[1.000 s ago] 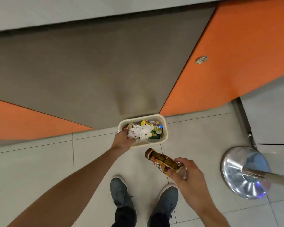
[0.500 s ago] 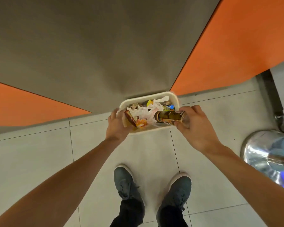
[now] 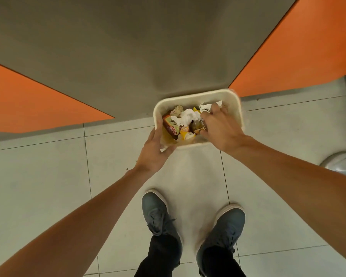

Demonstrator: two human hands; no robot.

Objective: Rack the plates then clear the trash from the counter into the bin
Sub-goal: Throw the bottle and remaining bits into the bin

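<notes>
A cream rectangular bin (image 3: 235, 108) stands on the tiled floor against the grey cabinet front. It holds crumpled white tissue (image 3: 188, 116), an orange carton (image 3: 171, 126) and other wrappers. My right hand (image 3: 220, 128) reaches down into the bin's right half, fingers curled round a brown bottle (image 3: 197, 125); only a small part of the bottle shows under the hand. My left hand (image 3: 154, 154) rests against the bin's near-left corner, with straight fingers along the left wall and the thumb under the front rim.
Grey and orange cabinet panels (image 3: 308, 47) rise right behind the bin. A shiny steel round base (image 3: 342, 164) sits on the floor at the right edge. My two grey shoes (image 3: 158, 214) stand on the tiles just short of the bin.
My right hand has carried the bottle from above the floor into the bin. My left hand has shifted from the trash to the bin's near-left corner. The view has come closer.
</notes>
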